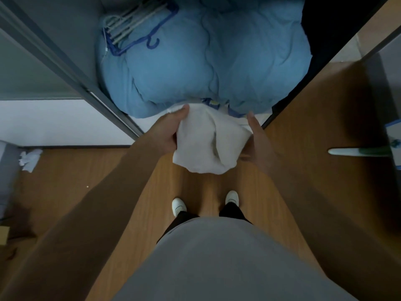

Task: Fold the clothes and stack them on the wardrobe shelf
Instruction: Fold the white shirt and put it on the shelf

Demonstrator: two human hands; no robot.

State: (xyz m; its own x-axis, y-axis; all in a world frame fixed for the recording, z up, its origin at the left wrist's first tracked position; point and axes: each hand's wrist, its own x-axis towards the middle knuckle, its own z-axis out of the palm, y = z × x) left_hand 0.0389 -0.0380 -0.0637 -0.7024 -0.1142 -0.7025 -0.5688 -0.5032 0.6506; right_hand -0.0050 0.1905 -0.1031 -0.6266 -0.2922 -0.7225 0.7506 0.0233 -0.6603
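Hands hold a folded white garment between them. The left hand grips its left edge, with the thumb laid over the top fold and the fingers tucked beneath the cloth. The right hand lies along the right edge with its thumb pointing straight ahead. Its fingers go under the cloth and are mostly hidden, so I cannot tell whether they curl round it. The garment sags a little in the middle and hangs above the wooden floor, its far edge up against the front of the wardrobe opening. Whether it touches the shelf there cannot be made out.

Just beyond the garment's far edge, a pale item with blue trim peeks out from under a bulky blue duvet that fills the wardrobe compartment. A bundle of hangers, blue and pale grey, lies on the duvet's far left corner. A grey sliding-door frame runs along the left of the opening and a wooden panel along the right.

Below the hands are two white shoes, side by side on the floor, and the person's grey top. Crumpled white paper lies on the floor at far left
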